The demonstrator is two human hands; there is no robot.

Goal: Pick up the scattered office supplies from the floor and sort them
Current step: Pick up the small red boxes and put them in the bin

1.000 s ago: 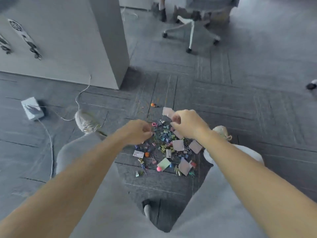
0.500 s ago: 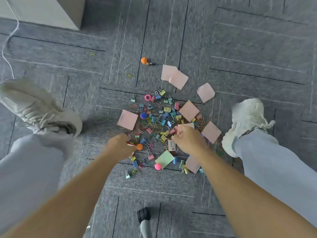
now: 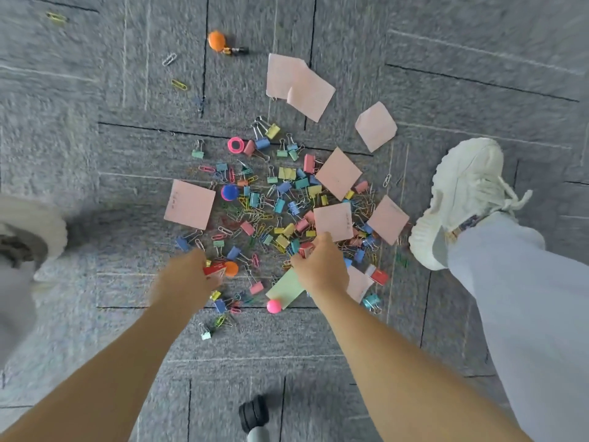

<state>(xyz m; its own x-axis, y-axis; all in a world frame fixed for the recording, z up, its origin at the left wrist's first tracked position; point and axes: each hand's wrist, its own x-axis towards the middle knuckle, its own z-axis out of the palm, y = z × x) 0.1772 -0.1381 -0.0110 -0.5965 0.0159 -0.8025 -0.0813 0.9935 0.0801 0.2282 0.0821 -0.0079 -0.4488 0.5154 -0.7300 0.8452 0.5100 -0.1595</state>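
Several coloured binder clips (image 3: 280, 205) and paper clips lie in a pile on the grey carpet, mixed with pink sticky notes (image 3: 338, 172). At the pile's near left edge, my left hand (image 3: 188, 275) curls round a small red-and-white box (image 3: 215, 271), next to an orange round piece (image 3: 231, 268). At the near side of the pile, my right hand (image 3: 320, 266) grips another small red-and-white box (image 3: 306, 250), just below a pink note (image 3: 333, 221). A green note (image 3: 285, 288) and a pink ball (image 3: 274, 306) lie under my right wrist.
My white shoes stand at the left (image 3: 35, 228) and right (image 3: 462, 199) of the pile. A chair caster (image 3: 254, 413) sits between my arms. An orange pin (image 3: 216, 40), a pink ring (image 3: 236, 145), a blue disc (image 3: 229, 192) and a third red box (image 3: 379, 276) lie around.
The view has dropped much closer to the floor. Both hands went down from above the pile to its near edge and each closed on a small red-and-white box.
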